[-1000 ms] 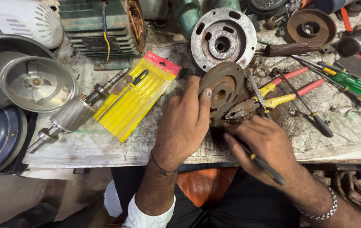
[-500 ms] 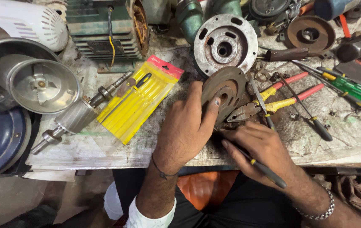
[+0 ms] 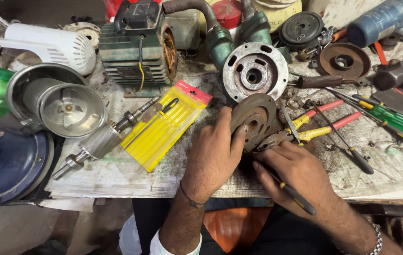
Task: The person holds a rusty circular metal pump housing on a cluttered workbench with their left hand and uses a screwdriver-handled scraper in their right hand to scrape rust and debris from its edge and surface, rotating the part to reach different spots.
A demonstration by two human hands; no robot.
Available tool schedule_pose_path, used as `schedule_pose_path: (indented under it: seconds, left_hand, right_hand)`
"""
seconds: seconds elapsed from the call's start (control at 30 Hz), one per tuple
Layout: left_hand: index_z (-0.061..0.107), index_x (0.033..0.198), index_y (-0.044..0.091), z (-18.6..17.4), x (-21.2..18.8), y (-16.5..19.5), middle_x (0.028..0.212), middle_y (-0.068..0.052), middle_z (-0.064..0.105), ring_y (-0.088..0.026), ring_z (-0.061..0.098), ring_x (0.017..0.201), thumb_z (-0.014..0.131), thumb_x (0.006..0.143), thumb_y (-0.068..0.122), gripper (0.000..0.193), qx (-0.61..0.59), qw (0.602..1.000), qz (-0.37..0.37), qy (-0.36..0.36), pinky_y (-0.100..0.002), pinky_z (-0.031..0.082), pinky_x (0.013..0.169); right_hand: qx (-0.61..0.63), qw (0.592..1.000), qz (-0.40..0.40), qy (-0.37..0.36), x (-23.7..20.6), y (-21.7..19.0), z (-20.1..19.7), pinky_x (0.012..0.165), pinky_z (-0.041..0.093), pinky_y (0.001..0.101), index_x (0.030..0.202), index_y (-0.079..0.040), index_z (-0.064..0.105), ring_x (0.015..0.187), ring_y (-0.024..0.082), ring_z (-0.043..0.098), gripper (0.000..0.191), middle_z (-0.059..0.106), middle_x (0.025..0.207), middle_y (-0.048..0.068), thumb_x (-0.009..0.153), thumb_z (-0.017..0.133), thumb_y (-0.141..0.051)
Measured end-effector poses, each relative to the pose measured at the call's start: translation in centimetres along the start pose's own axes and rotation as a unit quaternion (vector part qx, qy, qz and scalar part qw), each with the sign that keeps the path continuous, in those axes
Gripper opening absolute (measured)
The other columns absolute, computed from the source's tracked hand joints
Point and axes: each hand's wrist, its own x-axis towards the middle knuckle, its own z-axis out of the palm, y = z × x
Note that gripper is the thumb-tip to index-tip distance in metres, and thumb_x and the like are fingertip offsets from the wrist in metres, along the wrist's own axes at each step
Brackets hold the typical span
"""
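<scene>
Cluttered with motor parts and hand tools, our worktop [image 3: 116,184] is covered in stained paper. Our left-hand fingers [image 3: 237,137] are curled closed over the near rim of a rusty round end plate [image 3: 256,118], tilting it up on edge at the middle of the worktop, just below a grey cast housing [image 3: 254,71]. Our right-hand fingers [image 3: 270,158] are pinched shut around a thin black-and-yellow screwdriver [image 3: 293,192], its tip hidden beneath the plate. We judge the plate heavy, stiff and rough with rust, so unlikely to slip; the outer rim looks like the best place to hold it, away from the centre bore. Further out, our left hand [image 3: 213,158] rests near a yellow packet [image 3: 166,125] and a steel rotor shaft [image 3: 102,139], while our right hand [image 3: 296,172] sits beside red and yellow pliers [image 3: 314,127].
</scene>
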Motion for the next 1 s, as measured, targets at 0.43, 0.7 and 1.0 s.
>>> schedule_pose_path:
  seconds: [0.43, 0.7, 1.0]
  left_hand:
    - [0.05, 0.115, 0.003, 0.1, -0.2, -0.1, 0.074, -0.025, 0.069, -0.048, 0.069, 0.074, 0.063, 0.099, 0.024, 0.029, -0.001, 1.0, 0.015, 0.011, -0.061, 0.052, 0.063]
    - [0.049, 0.115, 0.003, 0.2, -0.1, 0.0, 0.071, -0.026, 0.068, -0.049, 0.068, 0.071, 0.063, 0.099, 0.024, 0.03, 0.009, 1.0, 0.012, 0.005, -0.062, 0.052, 0.06]
    - [0.048, 0.114, 0.003, 0.1, 0.0, 0.0, 0.072, -0.023, 0.069, -0.045, 0.071, 0.072, 0.062, 0.1, 0.022, 0.028, -0.01, 1.0, 0.002, -0.014, -0.057, 0.056, 0.06]
  right_hand:
    - [-0.014, 0.996, -0.061, 0.069, -0.6, 0.0, 1.1, 0.067, 0.049, 0.043, 0.097, -0.001, 0.069, 0.074, 0.031, 0.06, 0.025, 0.068, 0.084, 0.013, 0.075, 0.073, -0.01]
    - [0.011, 0.995, -0.094, 0.009, -0.2, 0.2, 0.9, 0.067, 0.049, 0.0429, 0.098, -0.001, 0.066, 0.074, 0.031, 0.06, 0.025, 0.065, 0.082, 0.012, 0.075, 0.072, -0.009]
    - [-0.028, 0.995, -0.097, 0.01, -0.1, 0.3, 1.0, 0.067, 0.048, 0.0429, 0.096, -0.002, 0.066, 0.075, 0.031, 0.06, 0.028, 0.065, 0.083, 0.012, 0.071, 0.074, -0.01]
